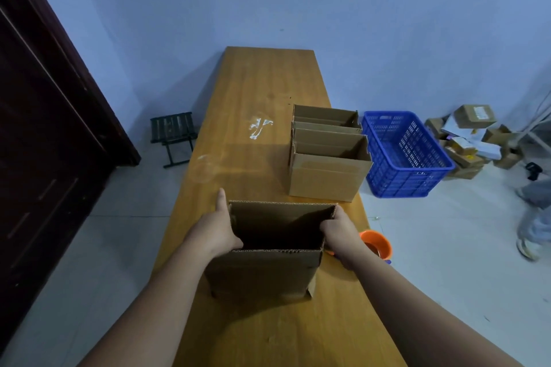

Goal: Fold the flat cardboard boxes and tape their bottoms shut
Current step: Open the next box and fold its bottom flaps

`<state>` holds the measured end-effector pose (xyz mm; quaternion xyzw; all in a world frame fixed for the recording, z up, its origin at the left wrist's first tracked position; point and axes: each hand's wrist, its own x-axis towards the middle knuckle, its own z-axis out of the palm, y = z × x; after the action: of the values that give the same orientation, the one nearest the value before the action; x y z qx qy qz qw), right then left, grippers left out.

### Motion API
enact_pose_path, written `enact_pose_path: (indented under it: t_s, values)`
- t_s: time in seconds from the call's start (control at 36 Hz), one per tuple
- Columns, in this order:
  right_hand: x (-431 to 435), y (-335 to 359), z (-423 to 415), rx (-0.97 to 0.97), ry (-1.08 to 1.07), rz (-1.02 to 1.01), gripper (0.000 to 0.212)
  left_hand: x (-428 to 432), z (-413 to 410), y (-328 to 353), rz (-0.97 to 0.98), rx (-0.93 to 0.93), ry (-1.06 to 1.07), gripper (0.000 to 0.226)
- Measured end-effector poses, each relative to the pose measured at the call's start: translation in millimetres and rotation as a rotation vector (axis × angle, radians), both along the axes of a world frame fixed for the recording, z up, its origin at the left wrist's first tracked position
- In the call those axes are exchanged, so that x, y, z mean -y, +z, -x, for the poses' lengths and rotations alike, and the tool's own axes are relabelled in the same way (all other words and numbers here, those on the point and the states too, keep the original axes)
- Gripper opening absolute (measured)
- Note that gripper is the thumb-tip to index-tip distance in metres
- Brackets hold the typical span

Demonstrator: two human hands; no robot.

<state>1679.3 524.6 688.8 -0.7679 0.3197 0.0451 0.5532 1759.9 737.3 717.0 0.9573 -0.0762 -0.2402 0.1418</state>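
An opened-up cardboard box (262, 274) stands upright on the wooden table (268, 92) in front of me, its top open. My left hand (219, 229) grips its left wall, thumb stretched along the outside and fingers hooked inside. My right hand (338, 228) grips the right wall the same way. An orange tape dispenser (377, 244) lies on the table just right of my right wrist. Two folded boxes (328, 170) stand one behind the other at the table's right edge, tops open.
A blue plastic crate (405, 155) sits on the floor right of the table. A heap of parcels (474, 140) lies in the far right corner. A small dark stool (174, 134) stands left of the table, near a dark door. Someone's legs (533, 217) show at the right edge.
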Motion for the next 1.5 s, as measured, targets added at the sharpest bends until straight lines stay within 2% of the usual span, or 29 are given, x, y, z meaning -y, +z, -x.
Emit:
enact_pose_path:
  t_s: [0.06,0.14,0.19,0.25,0.31,0.39,0.47,0.56,0.67,0.81,0.92,1.0,1.17,1.31,1.36,1.42,1.5]
  values:
    - [-0.4,2.4,-5.0,-0.061,0.045,0.065,0.040,2.9,2.6,-0.4,0.028,0.008,-0.001,0.119]
    - [-4.4,10.7,-12.9,-0.223,0.259,0.193,0.072,10.4,6.3,-5.0,0.022,0.068,0.033,0.115]
    - [-6.8,11.0,-15.2,-0.262,0.315,0.246,0.093,18.9,9.8,-6.7,0.139,0.057,0.074,0.111]
    - [-6.8,7.8,-14.2,-0.228,0.289,0.209,0.107,27.4,12.1,-5.9,0.274,-0.012,0.130,0.108]
    - [-4.4,4.7,-11.2,-0.195,0.253,0.104,0.111,29.8,13.2,-5.9,0.414,-0.071,0.185,0.102]
    - [1.6,8.8,-5.9,-0.157,0.257,-0.080,0.095,21.9,7.5,-11.3,0.740,-0.203,0.275,0.084]
    - [9.5,14.7,-0.2,-0.112,0.270,-0.220,0.079,8.9,2.5,-18.8,0.967,-0.224,0.371,0.067]
    - [14.5,3.9,4.0,-0.115,0.188,-0.269,0.066,-0.5,1.7,-32.4,1.118,-0.250,0.499,0.068]
    - [13.4,-10.8,3.4,-0.105,0.189,-0.218,0.056,-4.0,5.9,-51.0,1.022,-0.319,0.462,0.077]
    - [12.6,-35.2,9.2,-0.080,0.162,-0.155,0.041,-7.8,19.8,-77.9,0.877,-0.424,0.552,0.082]
    - [10.2,-51.1,13.5,-0.041,0.105,-0.112,0.039,-9.7,26.5,-90.4,0.949,-0.409,0.629,0.075]
    - [7.7,-54.2,10.8,-0.027,0.099,-0.058,0.032,-8.7,24.6,-94.8,0.922,-0.403,0.614,0.074]
    - [5.0,-61.2,11.7,0.005,0.098,0.033,0.032,-7.4,28.2,-97.8,0.908,-0.365,0.595,0.070]
    - [6.0,-63.9,10.1,0.012,0.089,0.027,0.033,-5.5,37.9,-77.7,1.107,-0.421,0.685,0.047]
    - [6.1,-65.3,9.7,0.014,0.083,0.025,0.034,-9.7,41.9,-68.7,1.213,-0.430,0.674,0.058]
    - [6.0,-66.2,9.0,0.020,0.083,0.018,0.033,-16.5,44.7,-63.8,1.279,-0.452,0.545,0.092]
    - [7.8,-66.4,8.9,0.022,0.077,-0.026,0.030,-24.7,46.7,-64.0,1.215,-0.489,0.325,0.129]
